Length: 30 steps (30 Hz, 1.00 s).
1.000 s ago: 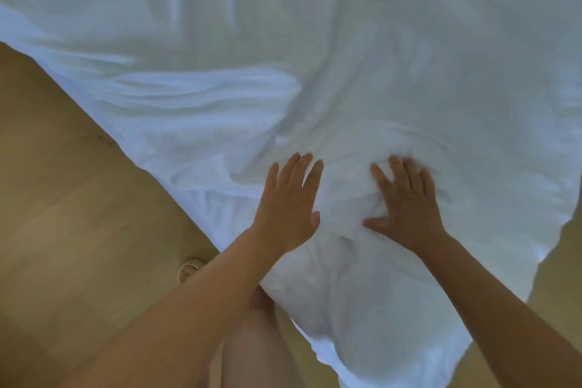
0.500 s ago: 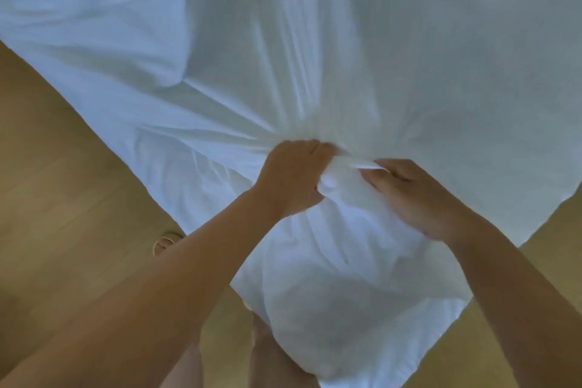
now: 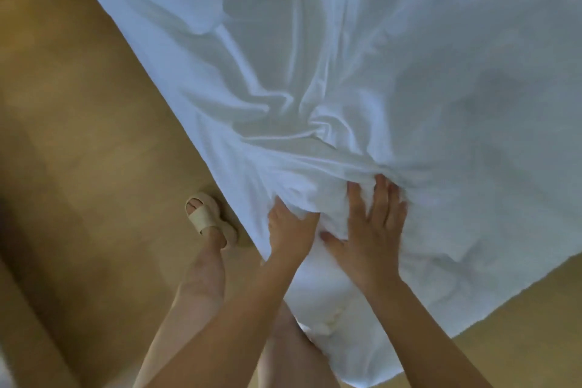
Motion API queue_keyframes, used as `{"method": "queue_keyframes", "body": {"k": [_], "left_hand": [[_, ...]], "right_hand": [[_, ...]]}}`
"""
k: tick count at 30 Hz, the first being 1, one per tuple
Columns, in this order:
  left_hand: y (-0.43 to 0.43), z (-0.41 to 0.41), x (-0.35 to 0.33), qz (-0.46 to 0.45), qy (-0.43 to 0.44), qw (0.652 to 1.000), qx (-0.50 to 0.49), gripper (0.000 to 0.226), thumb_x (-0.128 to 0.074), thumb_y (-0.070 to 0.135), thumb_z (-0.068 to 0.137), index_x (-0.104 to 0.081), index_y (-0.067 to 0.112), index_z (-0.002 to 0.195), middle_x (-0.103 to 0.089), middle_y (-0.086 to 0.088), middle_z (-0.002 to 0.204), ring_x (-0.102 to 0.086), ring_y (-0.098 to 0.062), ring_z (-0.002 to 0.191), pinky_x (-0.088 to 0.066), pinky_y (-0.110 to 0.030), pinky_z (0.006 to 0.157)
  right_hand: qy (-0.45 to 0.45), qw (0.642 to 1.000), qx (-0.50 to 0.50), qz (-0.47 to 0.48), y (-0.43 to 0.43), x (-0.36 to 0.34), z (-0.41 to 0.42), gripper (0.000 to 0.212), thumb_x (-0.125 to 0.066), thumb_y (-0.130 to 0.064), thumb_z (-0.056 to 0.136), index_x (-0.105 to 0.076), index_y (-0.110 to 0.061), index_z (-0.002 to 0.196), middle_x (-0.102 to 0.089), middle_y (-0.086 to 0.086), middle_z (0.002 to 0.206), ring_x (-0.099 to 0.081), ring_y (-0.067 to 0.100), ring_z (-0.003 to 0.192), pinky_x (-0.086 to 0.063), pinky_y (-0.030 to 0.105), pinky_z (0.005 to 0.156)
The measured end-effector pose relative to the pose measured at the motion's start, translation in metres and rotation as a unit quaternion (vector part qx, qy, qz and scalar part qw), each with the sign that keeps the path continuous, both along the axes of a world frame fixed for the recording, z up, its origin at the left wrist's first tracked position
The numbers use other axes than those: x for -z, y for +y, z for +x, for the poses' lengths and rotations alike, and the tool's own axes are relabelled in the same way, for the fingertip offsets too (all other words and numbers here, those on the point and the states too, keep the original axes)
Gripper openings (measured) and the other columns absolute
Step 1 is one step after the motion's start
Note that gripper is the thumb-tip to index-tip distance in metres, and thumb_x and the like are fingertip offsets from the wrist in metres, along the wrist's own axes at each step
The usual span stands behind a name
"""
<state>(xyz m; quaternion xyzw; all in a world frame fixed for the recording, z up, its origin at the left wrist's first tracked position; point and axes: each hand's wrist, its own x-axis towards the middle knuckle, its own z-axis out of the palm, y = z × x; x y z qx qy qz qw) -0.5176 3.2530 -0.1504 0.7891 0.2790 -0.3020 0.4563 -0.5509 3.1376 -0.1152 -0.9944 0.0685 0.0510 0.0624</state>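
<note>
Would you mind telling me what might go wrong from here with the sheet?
The left hand holds only a small bunched fold of the white sheet; that grip may slip. The right hand presses flat beside it, so pulling could deepen the creases. The sandalled foot stands close to the sheet's edge and might catch it.

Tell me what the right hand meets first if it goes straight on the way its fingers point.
The right hand lies flat on the white sheet, fingers pointing away from the person. Straight on, it would likely meet the bunched ridge of folds just past its fingertips; beyond that only sheet shows.
</note>
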Motion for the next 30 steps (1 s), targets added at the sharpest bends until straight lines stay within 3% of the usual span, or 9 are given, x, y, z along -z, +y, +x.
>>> {"method": "queue_keyframes", "body": {"k": [5,7,13,15,17,19,22,27,30], "left_hand": [[-0.015,-0.010,0.005,-0.021,0.078,0.993,-0.087,0.063,-0.062,0.055,0.079,-0.041,0.009,0.117,-0.055,0.001,0.099,-0.056,-0.024,0.100,-0.046,-0.034,0.078],[-0.017,-0.004,-0.010,-0.079,0.060,0.990,-0.097,0.049,-0.060,0.052,0.084,-0.049,0.012,0.110,-0.059,0.001,0.091,-0.060,-0.021,0.088,-0.049,-0.035,0.078],[0.043,-0.076,-0.112,-0.213,-0.028,0.961,-0.173,0.009,-0.069,0.028,0.082,-0.072,0.027,0.074,-0.071,0.005,0.066,-0.067,-0.008,0.060,-0.048,-0.015,0.048],[0.075,-0.127,-0.133,-0.192,-0.020,0.959,-0.209,0.008,-0.079,0.033,0.068,-0.072,0.035,0.065,-0.068,0.010,0.057,-0.063,-0.001,0.050,-0.044,-0.014,0.043],[0.091,-0.170,-0.127,-0.137,0.036,0.962,-0.233,0.022,-0.081,0.036,0.059,-0.071,0.017,0.059,-0.059,0.005,0.048,-0.057,-0.007,0.045,-0.043,-0.019,0.046],[0.091,-0.198,-0.105,-0.133,0.083,0.956,-0.247,0.040,-0.075,0.034,0.078,-0.062,-0.002,0.066,-0.055,-0.005,0.054,-0.053,-0.016,0.052,-0.041,-0.020,0.051],[0.070,-0.221,-0.072,-0.153,0.104,0.950,-0.253,0.024,-0.059,0.028,0.091,-0.059,0.006,0.079,-0.061,-0.001,0.065,-0.059,-0.019,0.070,-0.042,-0.027,0.066],[0.048,-0.267,-0.094,-0.284,0.074,0.901,-0.319,0.037,-0.068,0.042,0.075,-0.064,0.014,0.098,-0.071,0.003,0.070,-0.069,-0.009,0.066,-0.047,-0.015,0.046],[0.026,-0.302,-0.102,-0.315,0.054,0.901,-0.293,0.050,-0.069,0.049,0.067,-0.063,0.020,0.107,-0.072,0.008,0.086,-0.070,-0.008,0.080,-0.050,-0.015,0.055]], "right_hand": [[-0.031,0.998,-0.024,0.046,-0.017,0.012,0.022,0.080,-0.071,-0.049,0.072,-0.042,-0.008,0.135,-0.045,0.034,0.131,-0.044,0.051,0.122,-0.033,0.057,0.105],[-0.030,0.995,-0.009,0.098,-0.016,0.003,0.028,0.067,-0.075,-0.034,0.075,-0.053,-0.001,0.129,-0.047,0.033,0.128,-0.046,0.051,0.118,-0.036,0.055,0.103],[-0.075,0.946,0.062,0.309,0.005,-0.076,0.049,0.039,-0.038,-0.020,0.072,-0.064,-0.012,0.101,-0.063,0.002,0.083,-0.056,0.026,0.080,-0.035,0.025,0.067],[0.005,0.929,0.001,0.369,0.035,-0.088,0.026,0.037,-0.036,-0.022,0.070,-0.063,-0.023,0.096,-0.066,-0.004,0.078,-0.060,0.022,0.081,-0.043,0.027,0.068],[0.145,0.925,-0.056,0.348,0.068,-0.073,-0.013,0.037,-0.040,-0.019,0.075,-0.064,-0.023,0.101,-0.070,0.004,0.098,-0.061,0.027,0.099,-0.048,0.031,0.081],[0.254,0.917,-0.050,0.302,0.092,-0.046,-0.049,0.031,-0.044,-0.013,0.083,-0.062,-0.019,0.108,-0.067,0.009,0.109,-0.058,0.031,0.106,-0.045,0.031,0.086],[0.295,0.936,-0.058,0.185,0.104,-0.025,-0.075,0.032,-0.045,-0.010,0.085,-0.058,-0.015,0.114,-0.066,0.010,0.111,-0.057,0.034,0.108,-0.043,0.032,0.089],[0.206,0.961,-0.091,0.157,0.077,-0.066,-0.075,0.035,-0.044,-0.020,0.080,-0.064,-0.020,0.109,-0.066,0.005,0.096,-0.058,0.032,0.101,-0.042,0.028,0.076],[0.233,0.959,-0.099,0.130,0.056,-0.085,-0.092,0.038,-0.041,-0.030,0.071,-0.064,-0.021,0.099,-0.066,0.002,0.093,-0.060,0.031,0.097,-0.039,0.024,0.069]]}}
